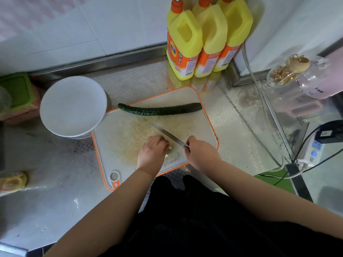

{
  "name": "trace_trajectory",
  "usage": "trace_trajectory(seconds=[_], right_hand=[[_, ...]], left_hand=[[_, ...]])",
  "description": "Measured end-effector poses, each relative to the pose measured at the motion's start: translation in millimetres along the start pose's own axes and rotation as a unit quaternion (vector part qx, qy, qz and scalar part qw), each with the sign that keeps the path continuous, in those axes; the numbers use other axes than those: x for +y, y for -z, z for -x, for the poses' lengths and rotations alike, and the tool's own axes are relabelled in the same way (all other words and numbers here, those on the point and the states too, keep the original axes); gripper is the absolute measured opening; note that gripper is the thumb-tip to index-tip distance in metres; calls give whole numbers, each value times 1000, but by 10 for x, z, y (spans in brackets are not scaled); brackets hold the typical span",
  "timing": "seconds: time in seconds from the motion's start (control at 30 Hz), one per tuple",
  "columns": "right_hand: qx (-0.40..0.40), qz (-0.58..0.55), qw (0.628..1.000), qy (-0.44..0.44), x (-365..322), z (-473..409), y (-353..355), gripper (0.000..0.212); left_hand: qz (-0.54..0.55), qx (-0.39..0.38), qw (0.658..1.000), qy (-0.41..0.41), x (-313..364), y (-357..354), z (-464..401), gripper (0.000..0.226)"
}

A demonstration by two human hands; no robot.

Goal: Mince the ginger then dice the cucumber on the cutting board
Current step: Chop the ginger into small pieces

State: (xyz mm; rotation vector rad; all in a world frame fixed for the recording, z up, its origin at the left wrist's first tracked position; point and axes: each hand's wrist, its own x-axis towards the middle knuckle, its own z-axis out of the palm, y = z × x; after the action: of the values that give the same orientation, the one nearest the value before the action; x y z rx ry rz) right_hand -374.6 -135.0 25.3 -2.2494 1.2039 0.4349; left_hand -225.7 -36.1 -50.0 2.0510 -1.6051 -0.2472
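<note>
Ginger (168, 151), pale and mostly hidden, lies near the front of the cutting board (202, 127) under the curled fingers of the left hand (153, 152); the right hand (201, 152) grips a knife (167, 133) beside it, the cucumber (159, 109) whole at the board's far edge

cucumber (159, 109) on board (200, 127); plate (72, 106) left

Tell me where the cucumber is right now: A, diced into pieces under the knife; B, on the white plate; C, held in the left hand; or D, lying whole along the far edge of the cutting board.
D: the cucumber lies whole and uncut along the far edge of the cutting board, apart from both hands and the knife.
</note>
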Motion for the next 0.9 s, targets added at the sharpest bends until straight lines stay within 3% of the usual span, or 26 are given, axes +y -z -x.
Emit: trace_trajectory(seconds=[0.17, 0.3, 0.43, 0.63, 0.73, 0.9], right_hand=[[-26, 32, 999, 1, -72, -19, -5, 23], [-44, 62, 997, -6, -106, -66, 3, 14], [-56, 64, 996, -26, -159, -138, 2, 17], [-60, 24, 998, -26, -149, -234, -65, 17], [-61, -26, 997, -39, -109, -275, -14, 26], [-60, -41, 997, -28, -114, -211, 15, 24]], left_hand=[[1, -34, 998, 44, 24, 9, -26, 7], [10, -33, 998, 58, 35, 8, -29, 6], [31, -23, 997, 69, 14, -34, -13, 5], [22, 6, 999, 29, -18, -72, 9, 5], [0, 17, 1000, 7, -4, -50, 8, 21], [-22, 33, 999, -13, -10, -26, 13, 14]])
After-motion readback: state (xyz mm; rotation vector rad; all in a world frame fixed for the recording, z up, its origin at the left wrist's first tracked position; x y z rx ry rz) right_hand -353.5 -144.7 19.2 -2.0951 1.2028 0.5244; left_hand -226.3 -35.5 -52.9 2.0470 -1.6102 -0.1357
